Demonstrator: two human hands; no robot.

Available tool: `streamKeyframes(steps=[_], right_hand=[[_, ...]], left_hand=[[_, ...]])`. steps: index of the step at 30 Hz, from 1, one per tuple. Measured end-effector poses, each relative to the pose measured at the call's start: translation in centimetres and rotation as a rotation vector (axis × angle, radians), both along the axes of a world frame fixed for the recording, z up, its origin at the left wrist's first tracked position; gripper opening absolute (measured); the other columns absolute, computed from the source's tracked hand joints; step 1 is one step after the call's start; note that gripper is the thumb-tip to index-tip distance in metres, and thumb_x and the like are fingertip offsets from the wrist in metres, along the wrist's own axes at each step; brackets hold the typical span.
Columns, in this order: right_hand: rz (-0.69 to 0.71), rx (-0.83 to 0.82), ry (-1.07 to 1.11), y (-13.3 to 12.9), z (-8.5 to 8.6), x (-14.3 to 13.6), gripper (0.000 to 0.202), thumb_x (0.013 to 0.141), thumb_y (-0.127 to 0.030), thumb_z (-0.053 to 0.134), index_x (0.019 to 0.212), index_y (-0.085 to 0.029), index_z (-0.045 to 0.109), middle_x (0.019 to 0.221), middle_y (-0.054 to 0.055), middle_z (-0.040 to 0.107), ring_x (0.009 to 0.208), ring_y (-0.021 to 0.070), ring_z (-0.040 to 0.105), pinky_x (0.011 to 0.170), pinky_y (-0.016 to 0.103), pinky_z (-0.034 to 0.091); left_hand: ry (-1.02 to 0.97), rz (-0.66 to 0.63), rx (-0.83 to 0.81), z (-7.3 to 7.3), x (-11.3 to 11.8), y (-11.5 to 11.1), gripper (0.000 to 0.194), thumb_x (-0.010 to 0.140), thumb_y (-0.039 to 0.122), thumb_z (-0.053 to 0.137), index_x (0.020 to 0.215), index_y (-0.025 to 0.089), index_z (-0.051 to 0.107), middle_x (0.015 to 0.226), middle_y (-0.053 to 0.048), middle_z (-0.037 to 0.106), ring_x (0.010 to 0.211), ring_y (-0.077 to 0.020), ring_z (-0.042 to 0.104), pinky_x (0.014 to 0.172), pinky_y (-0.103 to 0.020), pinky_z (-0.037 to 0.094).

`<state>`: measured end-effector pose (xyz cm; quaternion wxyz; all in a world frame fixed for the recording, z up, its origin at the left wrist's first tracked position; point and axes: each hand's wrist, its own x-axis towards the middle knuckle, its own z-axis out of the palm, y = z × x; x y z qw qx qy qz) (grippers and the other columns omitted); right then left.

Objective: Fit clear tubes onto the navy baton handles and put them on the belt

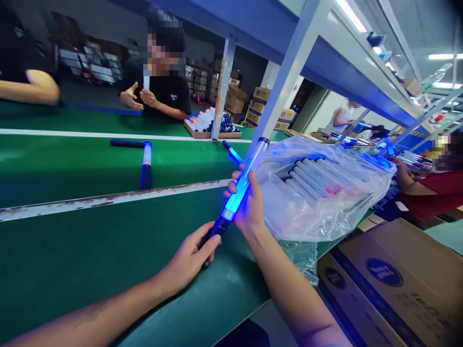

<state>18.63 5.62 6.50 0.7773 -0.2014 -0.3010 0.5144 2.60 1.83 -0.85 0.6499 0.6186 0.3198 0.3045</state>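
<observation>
A light stick (239,189) with a clear tube glows blue, tilted up and to the right over the green table. My left hand (198,246) is wrapped round its dark handle at the lower end. Higher up, my right hand (252,202) is closed round the lit tube, fingers behind it and thumb in front. A dark cap covers the tube's top end. Right beside my right hand lies a clear plastic bag (289,212) with several pale tubes (313,176) in it.
Two more light sticks (146,161) (233,153) lie on the green belt (72,164), near a dark handle (126,143). A metal post (285,72) rises behind my hands. Cartons (394,284) stand at lower right. Across the table, a co-worker (162,82) holds a tube by a tray (198,132).
</observation>
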Motion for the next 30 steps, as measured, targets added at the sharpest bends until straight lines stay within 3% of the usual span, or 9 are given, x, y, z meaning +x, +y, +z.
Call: streamKeyframes(steps=[5,8,11,14,16,18,30], right_hand=[[-0.171,-0.003,-0.1,0.0,-0.4,0.3,0.032,0.089,-0.047,0.071,0.109,-0.027,0.056,0.102,-0.003,0.061,0.067,0.008,0.058,0.056,0.021,0.052],[-0.198,0.003,-0.154,0.1,-0.4,0.5,0.028,0.091,-0.045,0.069,0.104,-0.025,0.055,0.112,-0.001,0.063,0.068,0.0074,0.059,0.058,0.022,0.054],[-0.181,0.017,-0.171,-0.1,-0.3,0.5,0.023,0.094,-0.043,0.065,0.102,-0.025,0.053,0.097,-0.003,0.063,0.06,0.0059,0.054,0.059,0.022,0.053],[-0.228,0.007,-0.191,-0.3,-0.3,0.0,0.022,0.095,-0.042,0.064,0.105,-0.027,0.051,0.08,-0.007,0.053,0.054,0.0061,0.047,0.055,0.021,0.05],[-0.28,-0.019,-0.201,-0.5,-0.2,-0.3,0.022,0.095,-0.044,0.062,0.104,-0.028,0.05,0.078,-0.007,0.05,0.054,0.0061,0.046,0.052,0.02,0.047],[-0.336,-0.033,-0.216,-0.6,-0.3,-0.6,0.023,0.096,-0.046,0.061,0.101,-0.028,0.047,0.079,-0.007,0.048,0.055,0.0059,0.046,0.05,0.019,0.044],[-0.511,-0.039,-0.258,-0.2,-1.6,-2.4,0.028,0.097,-0.051,0.059,0.095,-0.029,0.042,0.08,-0.006,0.046,0.055,0.0082,0.046,0.048,0.02,0.045]], left_hand=[[0.01,-0.014,-0.034,-0.3,0.1,0.4,0.047,0.099,0.054,0.055,0.131,0.019,0.054,0.082,0.001,0.059,0.065,-0.0125,0.051,0.06,-0.025,0.043],[0.03,-0.012,-0.044,-0.4,0.3,0.5,0.051,0.098,0.056,0.056,0.134,0.02,0.053,0.08,0.001,0.059,0.067,-0.0139,0.052,0.061,-0.026,0.045],[0.085,0.031,0.012,-0.3,0.4,0.3,0.054,0.097,0.057,0.056,0.139,0.023,0.052,0.081,0.001,0.059,0.068,-0.0148,0.054,0.062,-0.026,0.047],[0.217,0.132,0.244,0.0,0.6,-0.1,0.047,0.099,0.053,0.054,0.138,0.027,0.055,0.1,-0.003,0.064,0.085,-0.0186,0.06,0.061,-0.024,0.047],[0.281,0.178,0.407,0.2,0.7,-0.3,0.043,0.101,0.049,0.052,0.139,0.029,0.055,0.116,-0.004,0.063,0.1,-0.0213,0.061,0.062,-0.023,0.047],[0.322,0.192,0.497,0.5,0.9,-0.4,0.042,0.103,0.046,0.05,0.142,0.03,0.054,0.118,-0.004,0.062,0.101,-0.0217,0.061,0.066,-0.024,0.049],[0.304,0.245,0.509,0.4,0.8,-0.3,0.044,0.103,0.044,0.048,0.145,0.03,0.052,0.113,-0.003,0.064,0.102,-0.0225,0.062,0.08,-0.028,0.053]])
